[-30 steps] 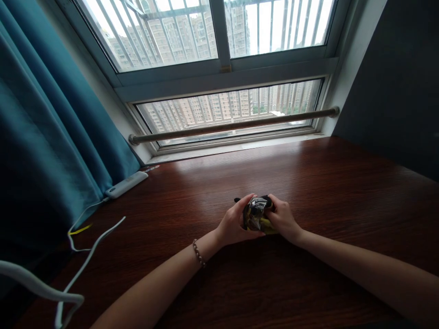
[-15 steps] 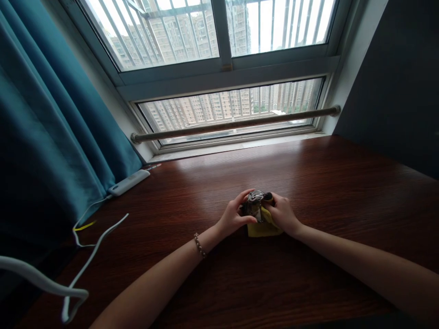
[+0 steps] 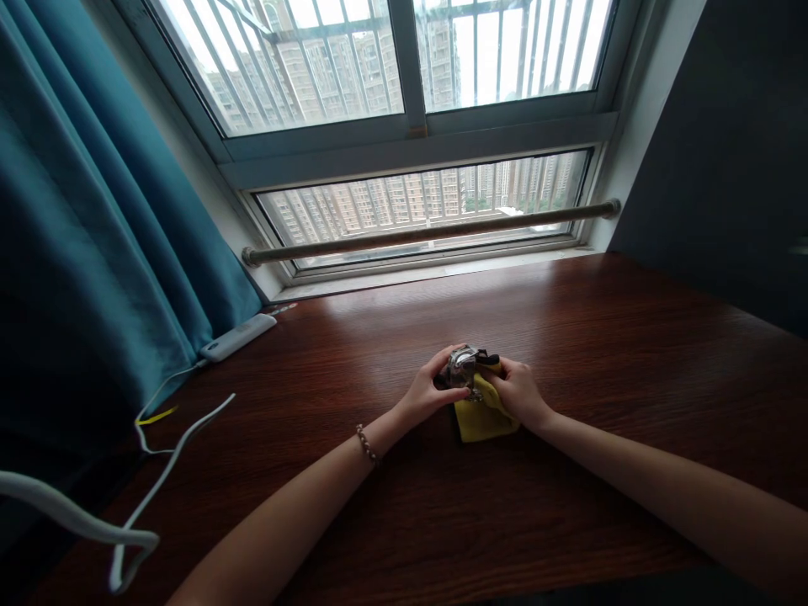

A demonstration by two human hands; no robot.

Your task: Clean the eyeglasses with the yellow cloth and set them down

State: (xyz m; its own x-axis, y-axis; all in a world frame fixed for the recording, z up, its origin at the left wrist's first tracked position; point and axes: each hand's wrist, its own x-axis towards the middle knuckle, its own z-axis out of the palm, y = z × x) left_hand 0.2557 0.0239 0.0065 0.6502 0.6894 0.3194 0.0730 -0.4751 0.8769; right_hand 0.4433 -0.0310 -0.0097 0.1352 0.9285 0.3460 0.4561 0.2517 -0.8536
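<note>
Above the middle of a glossy red-brown wooden worktop (image 3: pixel 631 353), the left hand (image 3: pixel 427 390) curls thumb and fingers around a shiny, rounded silver object (image 3: pixel 462 365). Just beside it, the right hand (image 3: pixel 523 397) pinches a yellow fabric piece with black edging (image 3: pixel 485 423), its lower end toward the near edge. A white oblong device (image 3: pixel 240 338) lies by the far left corner.

Metallic object (image 3: pixel 463 364), matt cloth (image 3: pixel 486 422), glossy wood tabletop (image 3: pixel 619 362).

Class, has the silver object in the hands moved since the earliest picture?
Yes. Judged against the fixed window rail, the silver object has shifted up the picture, nearer the rail, and slightly left.
</note>
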